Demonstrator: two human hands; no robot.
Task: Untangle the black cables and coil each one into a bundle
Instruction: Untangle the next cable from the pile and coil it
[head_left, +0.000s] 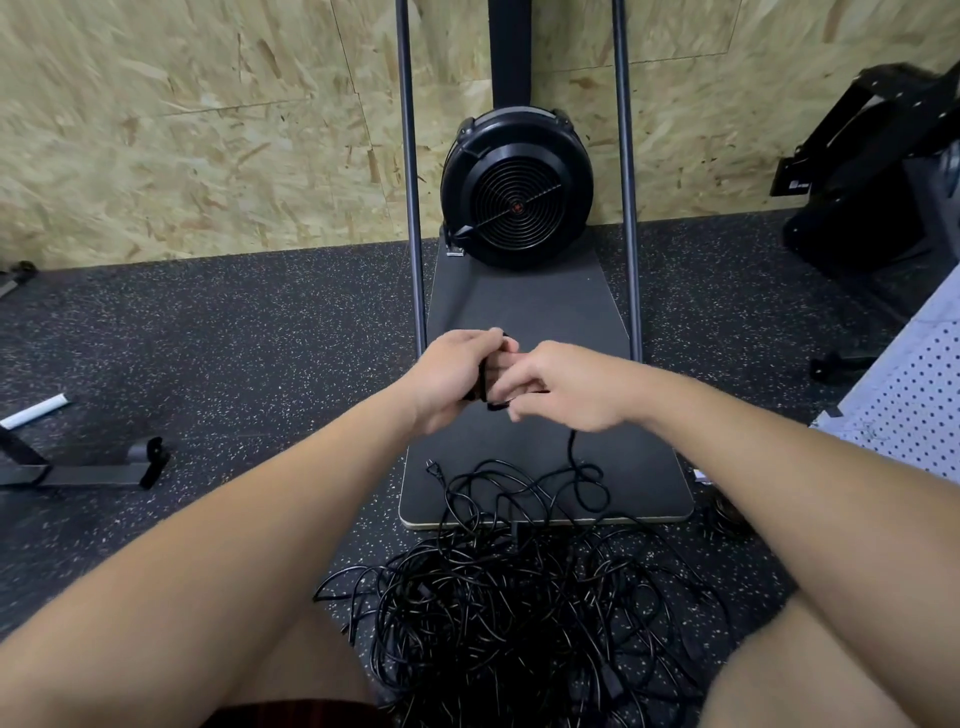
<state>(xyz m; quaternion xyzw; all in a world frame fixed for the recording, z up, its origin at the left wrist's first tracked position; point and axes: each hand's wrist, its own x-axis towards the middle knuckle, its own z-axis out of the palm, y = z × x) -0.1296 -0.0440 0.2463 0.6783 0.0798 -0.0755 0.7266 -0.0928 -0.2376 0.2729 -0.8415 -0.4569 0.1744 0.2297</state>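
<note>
While my left hand (451, 378) gripped a small black bundle (485, 382) and my right hand (558, 387) pinched the cable (572, 448) at its side, I appeared to be mid-coil above the grey platform (524, 312). That cable trailed down into the tangled pile (519, 608) between my knees; freeing more slack looked next.
</note>
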